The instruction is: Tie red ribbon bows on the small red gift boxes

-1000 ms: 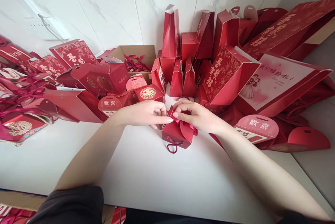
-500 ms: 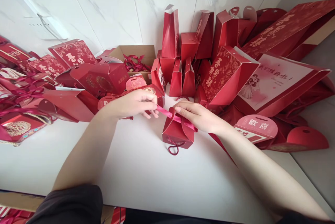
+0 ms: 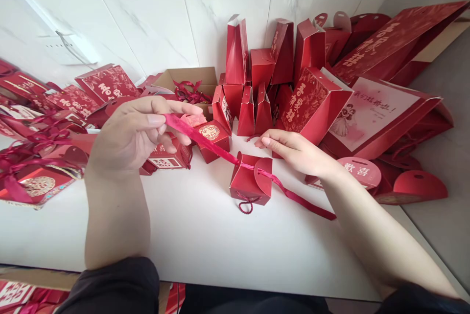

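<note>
A small red gift box [image 3: 249,187] stands on the white table, its rounded flaps folded together on top and a dark red cord loop at its front. The red ribbon [image 3: 299,199] runs through the holes in the flaps; its right end lies on the table. My left hand [image 3: 141,133] pinches the other end between thumb and fingers, up and to the left of the box, so that this part is stretched. To the right of and above the box is my right hand [image 3: 293,150], off the ribbon, its fingers slightly bent and nothing visible in them.
Red boxes with gold characters [image 3: 319,101] are stacked at the back and right. A cardboard box [image 3: 205,77] of ribbons sits by the wall. Ribbon-tied boxes [image 3: 40,182] crowd the left. A lower box of red items [image 3: 33,297] shows below the table's front edge.
My left hand has moved left and up, drawing the ribbon out through the flaps. My right hand has let go of the box and ribbon and moved slightly right.
</note>
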The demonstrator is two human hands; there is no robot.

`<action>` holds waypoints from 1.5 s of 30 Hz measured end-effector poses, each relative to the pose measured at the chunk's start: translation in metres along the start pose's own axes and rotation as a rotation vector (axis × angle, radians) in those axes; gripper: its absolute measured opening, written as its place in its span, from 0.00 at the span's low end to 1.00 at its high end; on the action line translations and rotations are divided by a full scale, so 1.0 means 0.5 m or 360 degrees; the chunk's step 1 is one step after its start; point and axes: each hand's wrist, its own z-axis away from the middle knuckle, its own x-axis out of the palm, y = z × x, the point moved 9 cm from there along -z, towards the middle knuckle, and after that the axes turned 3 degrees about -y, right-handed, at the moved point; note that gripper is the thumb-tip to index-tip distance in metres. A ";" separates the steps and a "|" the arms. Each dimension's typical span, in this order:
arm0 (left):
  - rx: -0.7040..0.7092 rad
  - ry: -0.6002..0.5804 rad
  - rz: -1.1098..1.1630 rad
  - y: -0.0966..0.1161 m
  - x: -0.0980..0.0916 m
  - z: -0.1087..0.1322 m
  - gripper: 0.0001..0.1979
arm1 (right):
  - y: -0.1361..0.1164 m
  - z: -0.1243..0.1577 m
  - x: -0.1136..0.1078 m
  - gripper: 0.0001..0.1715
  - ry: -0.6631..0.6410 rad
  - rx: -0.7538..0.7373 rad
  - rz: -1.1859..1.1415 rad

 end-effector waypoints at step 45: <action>-0.0671 -0.0875 -0.0746 -0.301 0.160 0.060 0.25 | 0.093 0.095 0.115 0.20 0.0054 0.0087 -0.0386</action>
